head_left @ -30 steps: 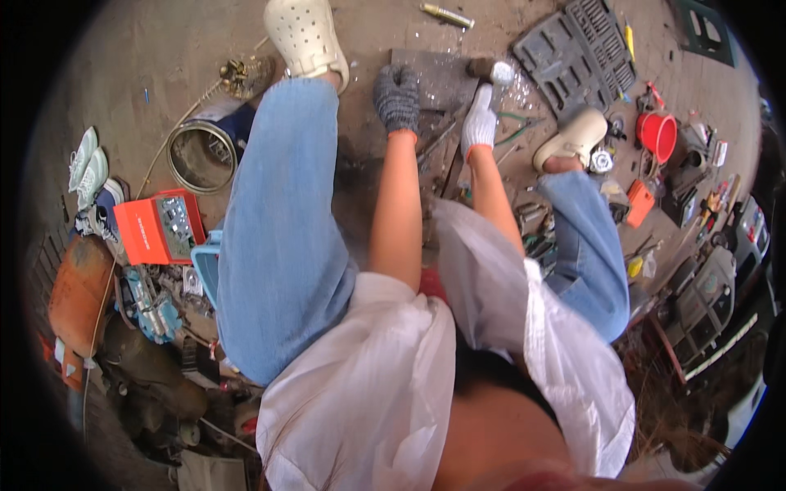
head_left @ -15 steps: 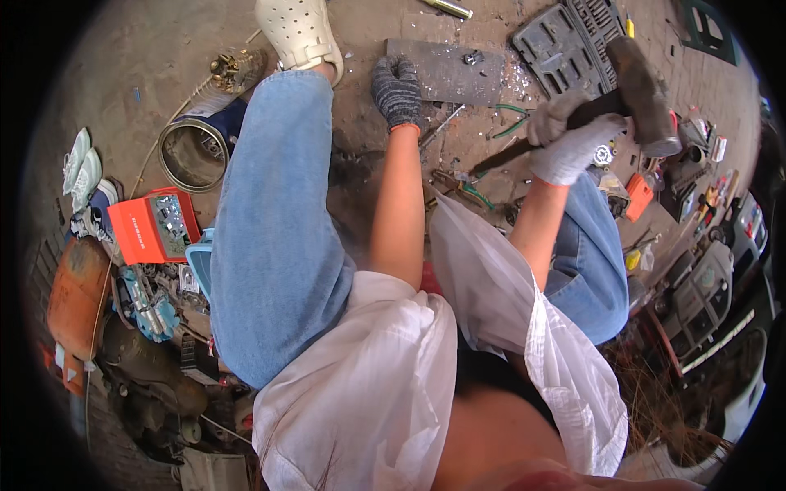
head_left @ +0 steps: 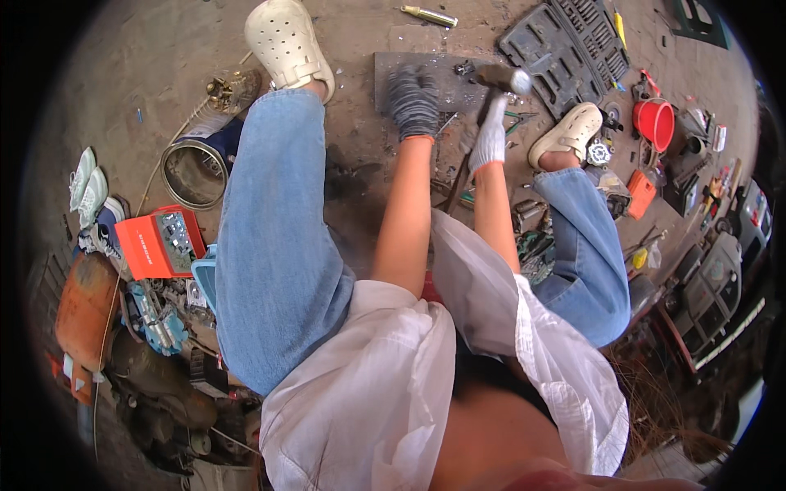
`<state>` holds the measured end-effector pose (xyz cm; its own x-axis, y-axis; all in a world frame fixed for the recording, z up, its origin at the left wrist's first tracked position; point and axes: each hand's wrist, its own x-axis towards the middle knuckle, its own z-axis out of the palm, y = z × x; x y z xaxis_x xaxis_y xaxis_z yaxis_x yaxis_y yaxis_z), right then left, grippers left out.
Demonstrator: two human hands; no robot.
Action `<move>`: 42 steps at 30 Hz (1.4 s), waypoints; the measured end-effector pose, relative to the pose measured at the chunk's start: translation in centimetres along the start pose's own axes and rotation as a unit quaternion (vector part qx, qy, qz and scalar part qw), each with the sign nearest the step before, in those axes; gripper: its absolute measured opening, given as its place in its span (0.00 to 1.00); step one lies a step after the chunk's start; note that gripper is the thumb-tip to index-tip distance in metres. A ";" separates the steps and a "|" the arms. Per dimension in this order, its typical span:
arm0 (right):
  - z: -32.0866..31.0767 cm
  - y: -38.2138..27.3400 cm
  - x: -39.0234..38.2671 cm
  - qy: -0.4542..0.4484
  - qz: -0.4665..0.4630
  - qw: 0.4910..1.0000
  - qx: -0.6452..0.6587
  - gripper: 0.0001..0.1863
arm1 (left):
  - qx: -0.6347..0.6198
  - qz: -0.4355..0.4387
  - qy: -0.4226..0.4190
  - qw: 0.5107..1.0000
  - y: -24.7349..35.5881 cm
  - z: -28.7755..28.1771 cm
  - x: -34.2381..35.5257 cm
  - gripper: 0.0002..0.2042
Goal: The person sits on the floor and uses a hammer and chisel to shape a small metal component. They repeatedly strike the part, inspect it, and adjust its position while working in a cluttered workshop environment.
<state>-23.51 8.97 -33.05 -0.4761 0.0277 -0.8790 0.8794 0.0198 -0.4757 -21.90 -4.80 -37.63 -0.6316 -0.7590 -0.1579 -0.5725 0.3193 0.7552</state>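
Note:
My left hand, in a dark grey striped glove, rests on the left part of a flat grey metal plate on the ground. Its fingers are smeared by motion, and anything beneath them is hidden. My right hand, in a white glove, is wrapped round the shaft of a heavy sledgehammer. The hammer's head is over the plate's right end; whether it touches the plate I cannot tell. A small dark metal piece lies on the plate beside the hammer head.
An open black tool case lies right of the plate, with green-handled pliers below it. Farther right are a red bowl and an orange box. A metal can and a red box stand on the left.
The hammer has swung left and down from the right side to over the plate. Both gloved hands now hold apart on their own spots; the right hand moved left with the hammer.

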 end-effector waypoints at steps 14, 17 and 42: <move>-4.9 7.9 -4.6 0.328 -0.148 0.838 -0.411 0.28 | -0.022 0.189 -0.175 0.966 4.5 1.4 -0.5 0.10; -4.3 2.9 -6.6 0.268 -0.303 0.866 -0.296 0.28 | -0.201 0.124 -0.200 0.951 7.8 -1.9 -2.2 0.08; -9.9 0.8 -40.2 -0.169 -0.362 0.916 0.039 0.13 | -0.389 0.252 -0.330 0.823 19.9 -31.6 -25.4 0.15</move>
<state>-3.74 17.76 2.26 -0.9178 -0.2754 -0.2859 0.3370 -0.1601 -0.9278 -0.76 2.92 1.53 -0.9794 -0.0872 0.1821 0.1940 -0.1558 0.9686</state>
